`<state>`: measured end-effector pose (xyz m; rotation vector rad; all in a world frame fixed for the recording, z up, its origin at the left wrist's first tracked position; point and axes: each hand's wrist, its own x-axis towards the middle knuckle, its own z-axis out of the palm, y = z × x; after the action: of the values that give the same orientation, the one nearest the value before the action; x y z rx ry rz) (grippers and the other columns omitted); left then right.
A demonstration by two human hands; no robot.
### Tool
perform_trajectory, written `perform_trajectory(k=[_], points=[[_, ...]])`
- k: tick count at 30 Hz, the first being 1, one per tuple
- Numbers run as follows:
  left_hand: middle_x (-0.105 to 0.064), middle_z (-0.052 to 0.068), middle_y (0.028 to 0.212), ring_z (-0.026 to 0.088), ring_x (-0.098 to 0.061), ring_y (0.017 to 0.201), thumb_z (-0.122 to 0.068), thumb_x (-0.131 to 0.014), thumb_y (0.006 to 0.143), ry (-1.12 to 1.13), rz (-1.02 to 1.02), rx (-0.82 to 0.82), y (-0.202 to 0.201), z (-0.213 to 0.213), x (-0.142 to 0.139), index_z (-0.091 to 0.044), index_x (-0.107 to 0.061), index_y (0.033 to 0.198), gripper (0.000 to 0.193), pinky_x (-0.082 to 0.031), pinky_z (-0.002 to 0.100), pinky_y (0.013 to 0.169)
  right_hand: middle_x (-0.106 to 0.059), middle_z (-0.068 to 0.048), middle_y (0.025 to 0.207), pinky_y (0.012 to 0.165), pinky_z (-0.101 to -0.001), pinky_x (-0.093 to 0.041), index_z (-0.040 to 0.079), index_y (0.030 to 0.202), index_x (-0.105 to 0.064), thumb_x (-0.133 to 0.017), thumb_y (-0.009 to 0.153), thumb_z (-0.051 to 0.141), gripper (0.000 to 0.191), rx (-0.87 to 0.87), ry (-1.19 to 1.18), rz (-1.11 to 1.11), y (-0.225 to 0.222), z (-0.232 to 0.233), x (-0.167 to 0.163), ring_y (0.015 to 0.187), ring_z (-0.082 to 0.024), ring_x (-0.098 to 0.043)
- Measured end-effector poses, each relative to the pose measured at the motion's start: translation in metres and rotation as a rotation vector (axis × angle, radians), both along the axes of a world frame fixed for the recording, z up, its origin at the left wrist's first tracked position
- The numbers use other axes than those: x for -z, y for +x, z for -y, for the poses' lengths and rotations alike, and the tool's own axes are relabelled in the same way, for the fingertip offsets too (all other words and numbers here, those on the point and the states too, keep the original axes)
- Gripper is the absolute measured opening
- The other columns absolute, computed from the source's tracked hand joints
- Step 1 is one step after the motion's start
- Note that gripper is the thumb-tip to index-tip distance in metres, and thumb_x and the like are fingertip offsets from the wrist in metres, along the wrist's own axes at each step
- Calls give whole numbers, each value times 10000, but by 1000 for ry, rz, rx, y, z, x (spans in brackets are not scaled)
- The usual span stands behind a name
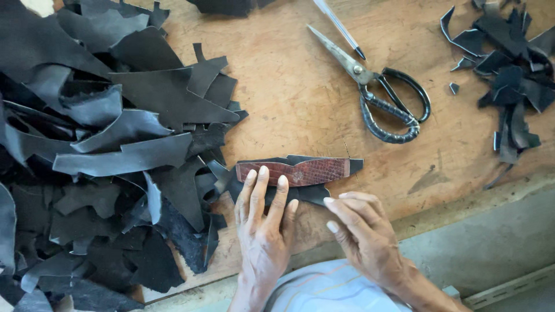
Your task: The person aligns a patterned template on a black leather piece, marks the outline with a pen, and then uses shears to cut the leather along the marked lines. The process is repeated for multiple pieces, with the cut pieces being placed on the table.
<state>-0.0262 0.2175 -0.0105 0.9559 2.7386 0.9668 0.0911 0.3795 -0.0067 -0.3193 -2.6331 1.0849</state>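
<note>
1. Left hand (263, 222) lay flat with fingers spread, pressing down on a reddish-brown textured pattern piece (295, 171) at lower centre of the frame; it gripped nothing.
2. Right hand (367, 234) rested just beside it with fingers loosely extended, its fingertips at the lower edge of the black leather piece (300, 193) lying under the pattern; whether they touched it was hard to tell.
3. Bare wooden table (289, 92) stretched open above the pattern, up to the scissors (381, 92) and a pen (341, 26) at upper centre; the pen's top was cut off by the frame.
4. A large heap of black leather offcuts (104, 144) crowded the left side, touching the pattern's left end; smaller black scraps (511, 75) lay at upper right, well apart.
5. The table's front edge ran just below the hands; both forearms were cut off at the bottom.
</note>
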Motion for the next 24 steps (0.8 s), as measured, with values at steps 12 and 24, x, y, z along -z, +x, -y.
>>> perform_trajectory(k=[12,24], points=[[-412,260,1525,428,-351,1445,-127,-691,892,-138,27,52,-12,-5,1,-161,-588,1440,558,-320,551,1142,-686,-134,1172,965,-389,-522,7,1281,-629,-777,855,-8,451,190,103,12,-41,-42,6,1114,-311,-627],[-356,234,1524,455,-283,1467,83,-640,701,-238,37,84,-7,-18,0,-229,-557,1472,836,-282,577,1164,-708,-103,1113,915,-368,-539,32,1247,-653,-776,846,-56,428,237,69,6,-52,-51,2,1057,-272,-646]])
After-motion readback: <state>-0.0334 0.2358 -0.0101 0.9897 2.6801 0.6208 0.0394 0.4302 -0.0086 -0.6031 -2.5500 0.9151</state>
